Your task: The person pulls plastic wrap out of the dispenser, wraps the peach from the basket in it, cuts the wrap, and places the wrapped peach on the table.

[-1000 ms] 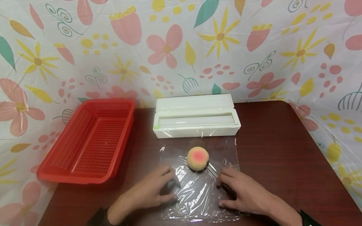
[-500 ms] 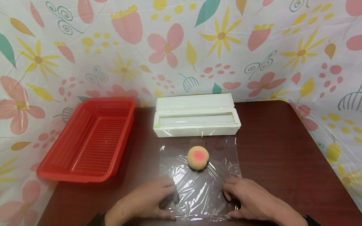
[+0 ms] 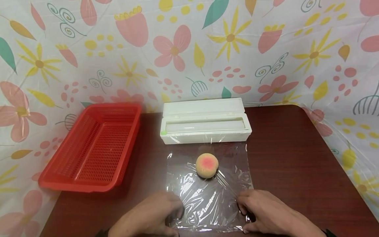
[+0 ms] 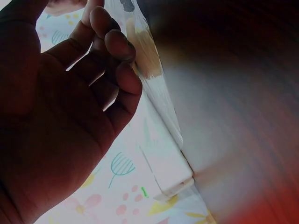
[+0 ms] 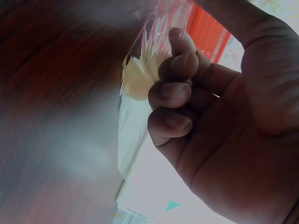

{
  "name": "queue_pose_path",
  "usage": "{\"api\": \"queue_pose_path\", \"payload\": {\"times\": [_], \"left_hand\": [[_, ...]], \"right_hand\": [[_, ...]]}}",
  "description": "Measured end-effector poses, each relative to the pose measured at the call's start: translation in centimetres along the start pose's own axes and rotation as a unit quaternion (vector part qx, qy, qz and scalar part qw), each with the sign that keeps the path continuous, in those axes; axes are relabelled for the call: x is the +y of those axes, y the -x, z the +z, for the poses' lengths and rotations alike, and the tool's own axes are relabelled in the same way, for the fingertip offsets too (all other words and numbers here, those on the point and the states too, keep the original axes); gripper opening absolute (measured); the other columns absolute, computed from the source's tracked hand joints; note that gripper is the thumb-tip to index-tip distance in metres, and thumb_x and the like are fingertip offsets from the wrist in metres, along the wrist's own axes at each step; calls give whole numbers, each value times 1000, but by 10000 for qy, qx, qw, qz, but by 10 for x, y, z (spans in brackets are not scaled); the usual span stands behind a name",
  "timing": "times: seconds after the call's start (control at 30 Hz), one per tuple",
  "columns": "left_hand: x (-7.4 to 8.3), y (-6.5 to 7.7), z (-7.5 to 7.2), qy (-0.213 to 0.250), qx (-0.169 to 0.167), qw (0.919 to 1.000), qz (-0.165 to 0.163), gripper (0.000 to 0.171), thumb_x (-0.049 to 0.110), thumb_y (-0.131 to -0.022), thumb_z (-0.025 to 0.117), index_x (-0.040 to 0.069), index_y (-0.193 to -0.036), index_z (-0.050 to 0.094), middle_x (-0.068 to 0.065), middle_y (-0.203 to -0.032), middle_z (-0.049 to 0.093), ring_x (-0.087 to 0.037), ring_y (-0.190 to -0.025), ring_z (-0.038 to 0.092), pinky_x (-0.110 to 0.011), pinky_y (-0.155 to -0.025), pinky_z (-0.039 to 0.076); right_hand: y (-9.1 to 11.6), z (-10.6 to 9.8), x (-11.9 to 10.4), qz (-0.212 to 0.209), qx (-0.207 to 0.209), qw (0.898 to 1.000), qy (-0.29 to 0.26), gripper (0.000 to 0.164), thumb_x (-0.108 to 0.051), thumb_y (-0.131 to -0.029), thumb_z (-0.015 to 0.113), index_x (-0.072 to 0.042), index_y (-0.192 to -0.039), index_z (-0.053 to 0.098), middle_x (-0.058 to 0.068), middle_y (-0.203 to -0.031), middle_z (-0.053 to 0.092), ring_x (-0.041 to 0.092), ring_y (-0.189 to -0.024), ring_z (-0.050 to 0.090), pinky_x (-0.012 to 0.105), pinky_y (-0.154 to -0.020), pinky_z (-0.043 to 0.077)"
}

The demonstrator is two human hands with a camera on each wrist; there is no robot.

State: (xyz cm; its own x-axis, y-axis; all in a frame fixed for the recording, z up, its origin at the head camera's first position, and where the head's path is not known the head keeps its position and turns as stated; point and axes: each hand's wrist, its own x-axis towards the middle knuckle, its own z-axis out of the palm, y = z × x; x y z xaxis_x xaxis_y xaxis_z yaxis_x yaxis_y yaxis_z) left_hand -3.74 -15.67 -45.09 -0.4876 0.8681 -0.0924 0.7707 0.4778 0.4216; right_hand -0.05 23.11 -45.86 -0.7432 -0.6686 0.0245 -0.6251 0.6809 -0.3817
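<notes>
A round peach-like ball (image 3: 207,166), yellowish with a pink patch on top, sits on a sheet of clear cling film (image 3: 204,200) spread flat and wrinkled on the table. At the film's left edge, my left hand (image 3: 154,212) rests with fingers bent and thumb apart from them. My right hand (image 3: 263,210) is likewise by the right edge, fingers bent, thumb apart. Both wrist views show the left palm (image 4: 60,112) and right palm (image 5: 233,130) with loosely curled fingers close to the film; whether they touch it is unclear. The film comes out of a white dispenser box (image 3: 205,138) with its lid raised.
A red plastic basket (image 3: 125,158) with perforated sides stands on the left of the dark wooden table (image 3: 296,158). A floral cloth (image 3: 189,49) hangs behind and along both sides. Inside the dispenser lies the film roll (image 3: 204,126).
Both hands have drawn back towards the near edge of the film, the right one also slightly to the right. Ball, dispenser and basket have stayed in place.
</notes>
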Motion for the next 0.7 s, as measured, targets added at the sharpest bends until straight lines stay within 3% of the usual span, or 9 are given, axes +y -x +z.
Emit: {"api": "queue_pose_path", "payload": {"times": [0.2,0.5,0.57,0.7], "left_hand": [[0,3,2,-30,7,10000,32,38,46,-75,94,36,-90,60,26,-81,50,10,-74,44,-10,-66,38],[-1,3,6,-293,8,9994,174,35,42,-76,94,36,-87,61,25,-78,47,8,-74,41,-10,-67,35],[-1,3,6,-320,-4,9993,204,32,39,-78,92,36,-84,61,26,-78,46,8,-74,41,-10,-67,35],[-1,3,6,-353,53,9989,298,28,33,-81,88,37,-80,61,26,-78,45,7,-75,40,-11,-68,35]], "right_hand": [[3,2,1,-214,4,9998,-1,46,-34,-61,96,-35,-78,53,-26,-80,41,-7,-67,37,16,-56,35],[7,4,1,-480,10,9988,55,46,-34,-54,95,-36,-74,53,-28,-79,40,-8,-64,34,11,-56,29],[7,4,1,-503,-15,9987,5,44,-30,-56,94,-37,-73,54,-28,-77,41,-8,-62,34,10,-55,28],[7,2,0,-178,-446,9980,-402,40,-19,-66,91,-37,-72,55,-27,-73,43,-6,-57,36,11,-52,30]]}}
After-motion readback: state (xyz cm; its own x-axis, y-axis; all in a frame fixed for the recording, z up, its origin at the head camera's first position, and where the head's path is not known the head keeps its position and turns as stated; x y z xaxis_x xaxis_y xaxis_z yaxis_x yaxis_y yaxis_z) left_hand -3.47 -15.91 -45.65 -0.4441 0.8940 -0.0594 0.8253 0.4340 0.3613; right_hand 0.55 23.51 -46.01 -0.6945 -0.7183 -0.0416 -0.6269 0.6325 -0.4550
